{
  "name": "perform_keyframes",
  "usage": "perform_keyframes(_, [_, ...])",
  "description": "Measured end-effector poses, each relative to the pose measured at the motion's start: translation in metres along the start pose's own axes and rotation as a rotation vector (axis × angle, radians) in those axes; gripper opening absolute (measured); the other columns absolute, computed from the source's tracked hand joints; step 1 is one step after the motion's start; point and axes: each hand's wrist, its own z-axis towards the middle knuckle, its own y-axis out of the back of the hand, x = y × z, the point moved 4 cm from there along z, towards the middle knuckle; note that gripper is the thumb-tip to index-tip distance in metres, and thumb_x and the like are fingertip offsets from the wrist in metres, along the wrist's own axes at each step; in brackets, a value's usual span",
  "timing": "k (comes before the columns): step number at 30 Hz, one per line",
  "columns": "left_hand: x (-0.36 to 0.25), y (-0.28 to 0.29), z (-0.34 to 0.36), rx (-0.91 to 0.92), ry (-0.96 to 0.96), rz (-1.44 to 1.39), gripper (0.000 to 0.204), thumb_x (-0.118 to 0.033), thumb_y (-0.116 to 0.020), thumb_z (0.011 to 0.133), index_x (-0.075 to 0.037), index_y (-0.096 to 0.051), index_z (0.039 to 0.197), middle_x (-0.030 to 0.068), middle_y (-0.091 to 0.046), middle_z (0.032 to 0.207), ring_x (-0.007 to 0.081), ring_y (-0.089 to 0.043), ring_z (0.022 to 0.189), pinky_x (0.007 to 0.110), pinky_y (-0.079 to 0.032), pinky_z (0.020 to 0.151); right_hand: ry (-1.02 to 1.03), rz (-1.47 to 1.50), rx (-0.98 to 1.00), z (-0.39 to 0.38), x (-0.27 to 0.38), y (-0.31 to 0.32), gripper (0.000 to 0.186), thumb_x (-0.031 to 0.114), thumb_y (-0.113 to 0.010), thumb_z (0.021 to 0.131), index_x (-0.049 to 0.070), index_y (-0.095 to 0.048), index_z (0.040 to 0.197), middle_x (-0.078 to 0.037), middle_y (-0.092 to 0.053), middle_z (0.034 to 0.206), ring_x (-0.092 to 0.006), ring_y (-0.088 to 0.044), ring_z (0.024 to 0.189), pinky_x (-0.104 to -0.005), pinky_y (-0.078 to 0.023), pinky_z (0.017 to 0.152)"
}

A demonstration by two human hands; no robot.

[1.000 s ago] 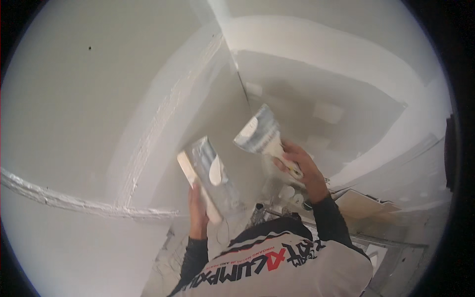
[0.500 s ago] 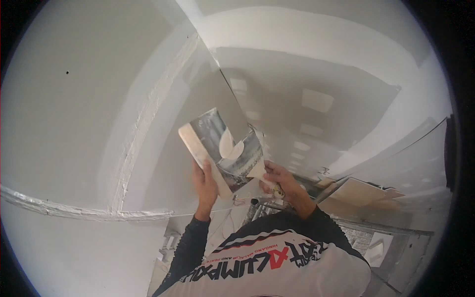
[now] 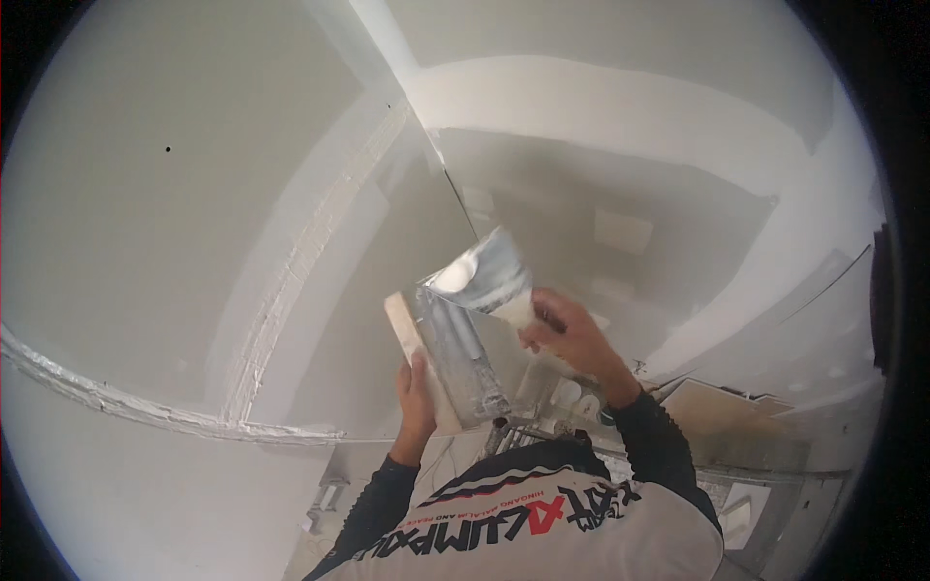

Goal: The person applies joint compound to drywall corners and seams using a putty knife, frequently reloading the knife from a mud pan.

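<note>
My left hand [image 3: 417,399] is closed round the pale wooden back of a wide metal putty blade [image 3: 457,341], held tilted with its flat face up. My right hand [image 3: 572,334] grips a putty knife [image 3: 509,276] with a broad metal blade, just above the far end of the wide blade. A white lump of joint compound [image 3: 455,275] sits on the knife near its left edge. Thin grey-white smears coat the wide blade's face. The two blades overlap or meet at the far end; exact contact I cannot make out.
Ahead, two grey boarded walls meet at a corner seam [image 3: 455,194]. Down the left wall runs a taped joint [image 3: 300,257], reaching a rough horizontal seam [image 3: 145,413]. White compound bands [image 3: 620,97] cross the right wall. Board pieces [image 3: 707,412] lie lower right.
The knife has turned and risen toward the far end of the wide blade. The compound, formerly in two patches across both blades, now shows on the knife. Both hands appear lower in view.
</note>
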Motion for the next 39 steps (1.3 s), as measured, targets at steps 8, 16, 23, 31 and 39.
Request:
perform_keyframes(8, [0.006, -0.018, 0.012, 0.265, 0.541, -0.612, 0.06, -0.047, -0.043, 0.107, 0.001, -0.045, 0.144, 0.0147, -0.062, 0.126, 0.0241, -0.063, 0.114, 0.039, -0.053, 0.1, 0.456, -1.161, 0.097, -0.027, 0.0, -0.036, 0.065, -0.006, -0.059, 0.082, 0.02, -0.057, 0.141, -0.002, -0.053, 0.148, -0.026, -0.064, 0.102, -0.0344, -0.057, 0.083])
perform_keyframes(16, [-0.016, 0.002, 0.041, 0.105, 0.327, -0.477, 0.057, -0.041, -0.044, 0.108, 0.001, -0.041, 0.146, 0.0153, -0.057, 0.132, 0.023, -0.06, 0.118, 0.038, -0.051, 0.1, 0.29, -0.785, -0.219, -0.057, -0.03, 0.029, 0.052, -0.002, -0.057, 0.091, 0.011, -0.054, 0.142, -0.011, -0.056, 0.139, -0.0256, -0.067, 0.091, -0.035, -0.056, 0.08])
perform_keyframes(23, [-0.007, 0.011, 0.052, -0.017, 0.034, -0.115, 0.058, -0.035, -0.044, 0.109, 0.002, -0.032, 0.152, 0.0174, -0.051, 0.14, 0.0237, -0.051, 0.128, 0.036, -0.043, 0.107, -0.337, 0.726, -0.129, -0.083, -0.065, -0.022, 0.052, 0.004, -0.059, 0.099, -0.007, -0.039, 0.146, -0.012, -0.065, 0.094, -0.0161, -0.065, 0.075, -0.0287, -0.055, 0.061])
perform_keyframes(31, [-0.02, -0.013, 0.035, 0.154, 0.012, 0.006, 0.046, -0.031, -0.044, 0.11, 0.002, -0.043, 0.142, 0.0121, -0.058, 0.125, 0.0185, -0.057, 0.112, 0.033, -0.047, 0.098, -0.434, 0.779, -0.086, -0.066, -0.053, -0.024, 0.053, 0.008, -0.059, 0.099, -0.005, -0.041, 0.148, -0.013, -0.067, 0.098, -0.015, -0.064, 0.072, -0.0261, -0.054, 0.059])
perform_keyframes(39, [0.029, -0.001, 0.038, 0.21, 0.265, -0.249, 0.056, -0.039, -0.046, 0.108, 0.0, -0.039, 0.148, 0.0139, -0.056, 0.134, 0.023, -0.059, 0.118, 0.038, -0.05, 0.102, -0.348, 0.632, 0.06, -0.063, -0.043, -0.001, 0.051, 0.008, -0.06, 0.098, -0.008, -0.044, 0.144, -0.012, -0.066, 0.093, -0.0143, -0.06, 0.066, -0.0268, -0.049, 0.057])
